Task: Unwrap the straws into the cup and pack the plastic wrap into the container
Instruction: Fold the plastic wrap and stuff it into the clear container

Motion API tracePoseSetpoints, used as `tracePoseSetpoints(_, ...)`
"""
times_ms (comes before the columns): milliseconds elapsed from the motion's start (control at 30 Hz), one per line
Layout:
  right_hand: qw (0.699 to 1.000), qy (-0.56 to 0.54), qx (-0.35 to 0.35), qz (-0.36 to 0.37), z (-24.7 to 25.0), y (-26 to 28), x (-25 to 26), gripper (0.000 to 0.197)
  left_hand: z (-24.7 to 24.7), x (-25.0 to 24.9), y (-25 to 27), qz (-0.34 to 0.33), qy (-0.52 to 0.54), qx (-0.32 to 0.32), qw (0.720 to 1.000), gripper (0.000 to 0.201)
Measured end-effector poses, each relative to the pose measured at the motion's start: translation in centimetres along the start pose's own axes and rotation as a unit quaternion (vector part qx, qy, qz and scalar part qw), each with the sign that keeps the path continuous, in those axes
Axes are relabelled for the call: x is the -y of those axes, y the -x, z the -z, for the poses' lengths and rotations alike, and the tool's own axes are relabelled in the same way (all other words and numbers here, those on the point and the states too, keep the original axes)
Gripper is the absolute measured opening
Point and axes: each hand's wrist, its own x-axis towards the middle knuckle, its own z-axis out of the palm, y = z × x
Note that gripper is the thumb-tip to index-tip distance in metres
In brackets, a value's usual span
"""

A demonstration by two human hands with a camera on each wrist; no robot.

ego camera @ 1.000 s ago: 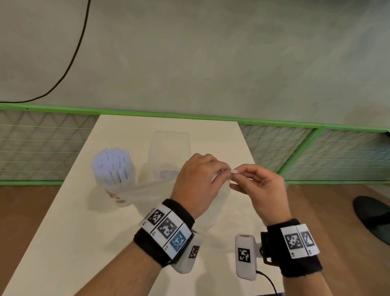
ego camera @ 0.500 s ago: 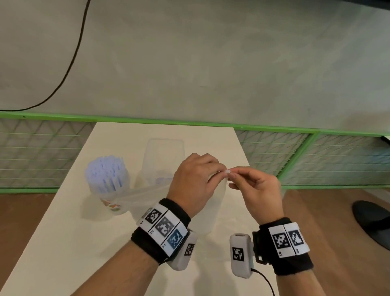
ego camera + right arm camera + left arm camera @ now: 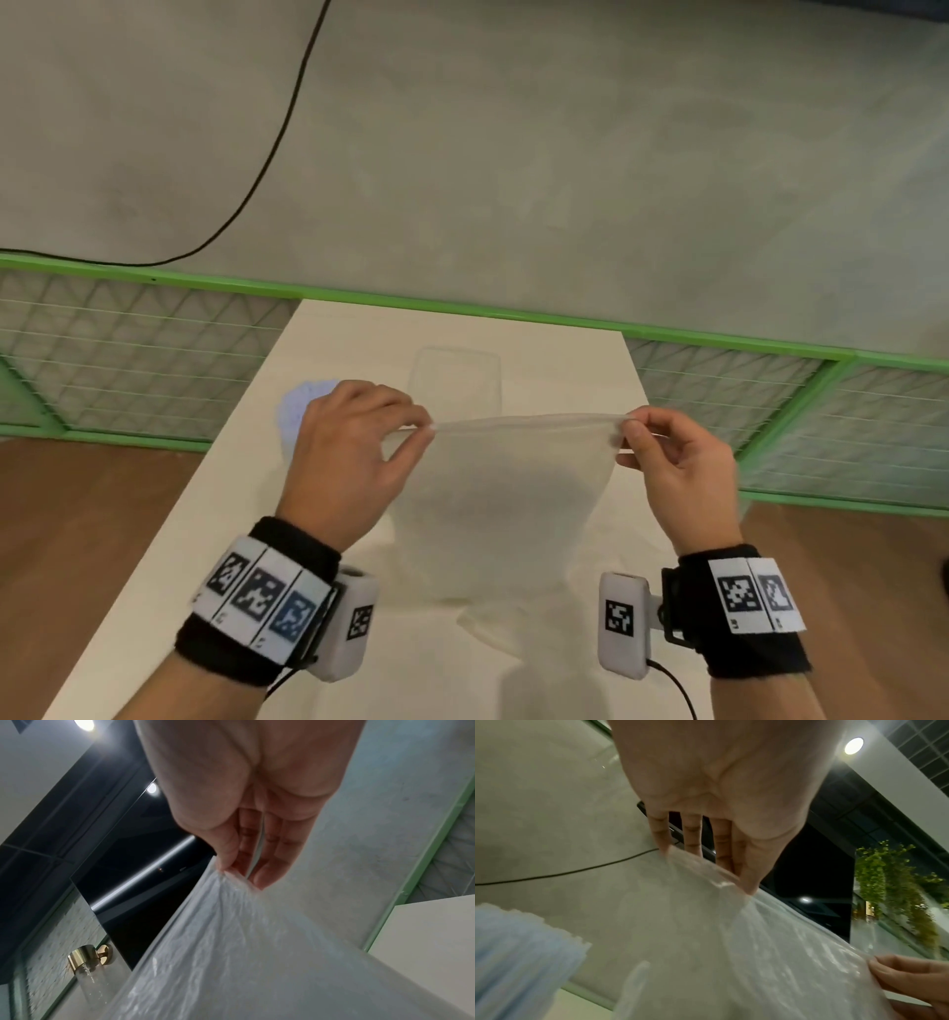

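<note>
Plastic wrap (image 3: 513, 493) was stretched sideways between left hand (image 3: 349, 452) and right hand (image 3: 678, 462), fingers pinching its top corners, container (image 3: 454, 380) just beyond it.

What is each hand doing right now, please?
Left hand: pinching the left top corner of the plastic wrap.
Right hand: pinching the wrap's right top corner.

Straws (image 3: 303, 406) left of container (image 3: 454, 380)
</note>
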Motion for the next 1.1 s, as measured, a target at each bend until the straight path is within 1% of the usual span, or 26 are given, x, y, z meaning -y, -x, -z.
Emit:
tracePoseSetpoints(67,1.000,0.001,-0.003,-0.003,0.1,-0.2,-0.3,0.020,0.9,0.8,0.4,0.007,-0.011,0.003,1.000,0.019)
tracePoseSetpoints(167,1.000,0.006,-0.005,-0.008,0.5,-0.4,-0.5,0.019,1.9,1.7,0.8,0.000,-0.018,-0.001,1.000,0.025)
tracePoseSetpoints(333,1.000,0.020,-0.005,-0.010,0.9,-0.7,-0.6,0.020,3.1,2.7,1.2,0.015,-0.035,-0.010,0.999,0.023)
tracePoseSetpoints(400,1.000,0.018,-0.002,-0.010,0.8,-0.4,-0.3,0.022,2.9,2.3,1.4,0.027,-0.009,-0.008,1.000,0.021)
tracePoseSetpoints(467,1.000,-0.010,0.010,-0.010,0.4,-0.1,0.6,0.023,2.5,1.4,1.6,0.029,0.035,0.020,0.999,0.017)
tracePoseSetpoints(533,0.999,0.002,0.046,0.017,0.0,0.2,1.8,0.023,1.7,0.5,1.6,0.035,0.056,0.088,0.994,0.026)
tracePoseSetpoints(567,0.996,0.044,0.073,0.040,-0.3,0.2,2.3,0.020,1.1,0.2,1.6,0.049,0.055,0.130,0.989,0.033)
tracePoseSetpoints(633,0.976,0.163,0.125,0.077,-1.0,0.1,3.0,0.007,0.0,-0.4,1.2,0.082,0.039,0.191,0.977,0.046)
tracePoseSetpoints(667,0.961,0.213,0.150,0.088,-1.3,0.0,3.1,0.014,-0.3,-0.7,1.0,0.094,0.030,0.205,0.974,0.049)
tracePoseSetpoints(700,0.951,0.243,0.166,0.093,-1.5,-0.1,3.2,0.025,-0.6,-1.0,0.6,0.102,0.024,0.209,0.972,0.048)
tracePoseSetpoints(733,0.946,0.261,0.171,0.090,-1.6,-0.1,3.3,0.030,-0.6,-1.3,0.3,0.107,0.021,0.205,0.973,0.044)
tracePoseSetpoints(767,0.943,0.271,0.172,0.091,-1.6,-0.3,3.5,0.027,-0.5,-1.5,0.1,0.110,0.022,0.197,0.974,0.037)
tracePoseSetpoints(833,0.939,0.284,0.169,0.097,-1.2,-0.3,4.0,0.009,-0.2,-1.8,-0.2,0.109,0.041,0.194,0.974,0.019)
tracePoseSetpoints(867,0.938,0.286,0.172,0.099,-1.0,-0.3,4.3,0.004,0.0,-1.9,-0.2,0.108,0.063,0.201,0.972,0.013)
tracePoseSetpoints(900,0.936,0.286,0.179,0.105,-0.7,-0.2,4.4,0.008,0.1,-2.1,-0.2,0.106,0.086,0.209,0.968,0.009)
tracePoseSetpoints(933,0.933,0.287,0.190,0.105,-0.6,-0.1,4.5,0.009,0.2,-2.2,-0.2,0.099,0.103,0.216,0.966,0.008)
tracePoseSetpoints(1033,0.923,0.298,0.218,0.108,-0.5,0.1,4.5,0.017,0.2,-2.2,-0.4,0.066,0.115,0.238,0.962,0.018)
tracePoseSetpoints(1100,0.916,0.318,0.220,0.110,-0.6,0.0,4.3,0.024,0.2,-2.2,-0.6,0.071,0.103,0.259,0.958,0.020)
